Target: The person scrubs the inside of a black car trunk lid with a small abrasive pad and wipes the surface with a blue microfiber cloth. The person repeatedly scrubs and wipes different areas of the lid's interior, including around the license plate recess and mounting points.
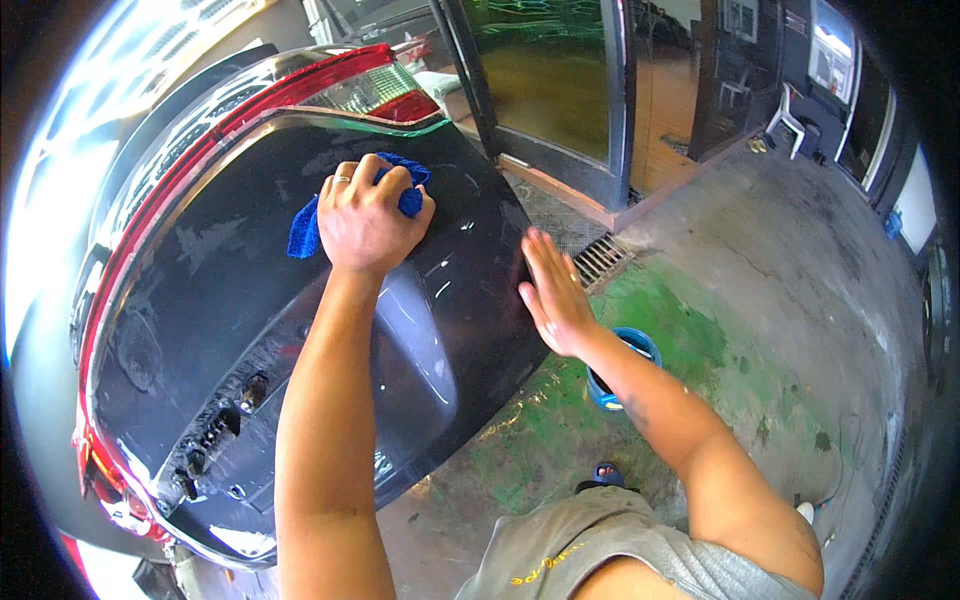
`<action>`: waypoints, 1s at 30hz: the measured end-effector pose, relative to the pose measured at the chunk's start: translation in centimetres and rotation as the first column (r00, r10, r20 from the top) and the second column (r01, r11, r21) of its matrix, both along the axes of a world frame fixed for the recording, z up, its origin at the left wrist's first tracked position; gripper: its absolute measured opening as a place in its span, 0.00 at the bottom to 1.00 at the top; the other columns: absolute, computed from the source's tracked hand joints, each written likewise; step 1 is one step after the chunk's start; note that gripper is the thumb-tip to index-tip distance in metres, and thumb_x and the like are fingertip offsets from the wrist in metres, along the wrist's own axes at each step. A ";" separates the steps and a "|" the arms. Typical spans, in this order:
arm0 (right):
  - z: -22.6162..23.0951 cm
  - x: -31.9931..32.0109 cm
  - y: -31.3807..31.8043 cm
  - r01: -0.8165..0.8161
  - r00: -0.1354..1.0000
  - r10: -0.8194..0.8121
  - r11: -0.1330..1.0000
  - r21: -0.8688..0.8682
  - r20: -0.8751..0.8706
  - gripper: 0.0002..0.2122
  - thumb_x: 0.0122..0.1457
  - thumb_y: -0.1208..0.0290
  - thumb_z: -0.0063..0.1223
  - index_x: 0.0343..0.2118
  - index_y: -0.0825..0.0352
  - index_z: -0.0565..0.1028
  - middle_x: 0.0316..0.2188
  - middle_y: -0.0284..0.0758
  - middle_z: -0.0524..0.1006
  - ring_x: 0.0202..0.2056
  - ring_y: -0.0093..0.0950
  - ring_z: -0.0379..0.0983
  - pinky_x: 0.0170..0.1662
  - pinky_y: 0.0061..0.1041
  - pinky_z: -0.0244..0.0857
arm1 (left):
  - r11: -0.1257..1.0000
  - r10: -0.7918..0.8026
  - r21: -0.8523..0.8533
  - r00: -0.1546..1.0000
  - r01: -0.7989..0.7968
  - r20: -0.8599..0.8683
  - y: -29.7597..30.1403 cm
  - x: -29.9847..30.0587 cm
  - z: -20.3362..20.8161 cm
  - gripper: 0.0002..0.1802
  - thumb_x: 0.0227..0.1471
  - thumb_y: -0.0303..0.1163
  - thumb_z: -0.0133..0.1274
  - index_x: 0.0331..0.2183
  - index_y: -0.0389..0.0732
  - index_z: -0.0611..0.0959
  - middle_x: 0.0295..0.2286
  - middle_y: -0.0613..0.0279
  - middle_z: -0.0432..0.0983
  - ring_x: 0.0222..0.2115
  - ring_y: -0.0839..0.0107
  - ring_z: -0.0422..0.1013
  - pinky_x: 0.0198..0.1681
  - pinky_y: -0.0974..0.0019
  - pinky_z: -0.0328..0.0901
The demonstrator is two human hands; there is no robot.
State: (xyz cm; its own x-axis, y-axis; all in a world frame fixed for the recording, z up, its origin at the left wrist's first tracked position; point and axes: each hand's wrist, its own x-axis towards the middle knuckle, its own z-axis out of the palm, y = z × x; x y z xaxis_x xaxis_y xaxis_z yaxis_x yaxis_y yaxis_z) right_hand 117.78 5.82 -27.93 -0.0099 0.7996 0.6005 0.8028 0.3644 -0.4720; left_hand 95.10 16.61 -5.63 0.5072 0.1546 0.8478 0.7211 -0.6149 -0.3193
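My left hand (368, 222) is closed around a bunched blue cloth (304, 230) and presses it onto the dark rear panel (240, 290) of a car, below the tail light (370, 95). Parts of the cloth stick out on both sides of the fingers. A ring shows on one finger of this hand. My right hand (555, 295) has its fingers stretched out along the panel's right edge, with nothing in it. Whether its palm touches the panel, I cannot tell. Dull, smeary patches and shiny reflections mark the dark surface.
A blue bucket (634, 350) stands on the green-stained concrete floor under my right forearm. A drain grate (602, 262) lies beyond the right hand. Glass doors (545, 80) rise behind the car, and a white chair (787, 118) stands far right. An opening with dark fittings (215, 430) breaks the panel's lower left.
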 end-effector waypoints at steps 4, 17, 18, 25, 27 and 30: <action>1.1 2.4 3.5 -0.056 0.998 0.049 0.976 0.209 0.036 0.32 0.78 0.64 0.46 0.79 0.67 0.53 0.81 0.47 0.51 0.80 0.56 0.44 0.78 0.59 0.42 | 1.000 0.018 -0.005 0.999 -0.018 -0.030 -0.3 0.9 0.0 0.10 0.44 0.40 0.72 0.27 0.48 0.87 0.34 0.64 0.82 0.39 0.58 0.79 0.45 0.53 0.74; -0.7 1.1 0.1 -0.139 0.989 0.125 0.967 0.213 0.074 0.33 0.74 0.66 0.51 0.78 0.70 0.55 0.80 0.49 0.52 0.80 0.53 0.45 0.79 0.60 0.38 | 0.997 0.076 0.035 0.996 -0.075 -0.050 0.0 0.3 -0.4 0.11 0.46 0.42 0.73 0.27 0.49 0.89 0.35 0.63 0.84 0.38 0.55 0.81 0.44 0.52 0.76; 1.9 0.7 2.3 -0.062 0.995 0.038 0.955 0.289 0.087 0.31 0.75 0.64 0.50 0.76 0.70 0.59 0.78 0.49 0.58 0.78 0.53 0.51 0.78 0.57 0.42 | 0.996 0.077 0.047 0.996 -0.075 -0.044 0.0 0.6 -0.3 0.11 0.46 0.43 0.73 0.28 0.49 0.89 0.35 0.63 0.84 0.38 0.56 0.81 0.44 0.52 0.76; -5.9 -8.0 -8.0 -0.133 0.990 0.134 0.990 0.039 -0.037 0.42 0.72 0.62 0.55 0.81 0.67 0.45 0.82 0.53 0.44 0.80 0.60 0.39 0.78 0.69 0.30 | 0.995 0.092 0.051 0.994 -0.089 -0.061 0.2 0.6 -0.3 0.11 0.47 0.46 0.72 0.29 0.51 0.91 0.36 0.65 0.85 0.39 0.57 0.82 0.44 0.53 0.76; -7.1 -9.1 -10.4 -0.183 0.982 0.182 0.983 0.006 0.042 0.42 0.71 0.60 0.57 0.80 0.69 0.47 0.81 0.53 0.47 0.80 0.60 0.41 0.77 0.71 0.29 | 0.996 0.089 0.037 0.995 -0.087 -0.051 0.2 0.9 -0.3 0.11 0.46 0.46 0.71 0.29 0.52 0.91 0.36 0.65 0.84 0.39 0.57 0.82 0.44 0.53 0.76; 1.7 -8.3 -3.5 -0.097 0.994 0.087 0.981 0.170 0.066 0.37 0.72 0.60 0.54 0.78 0.70 0.53 0.80 0.54 0.52 0.78 0.60 0.48 0.77 0.69 0.37 | 0.996 0.075 0.040 0.996 -0.073 -0.054 0.0 0.4 -0.3 0.11 0.46 0.46 0.72 0.29 0.52 0.91 0.35 0.65 0.84 0.39 0.57 0.82 0.44 0.53 0.76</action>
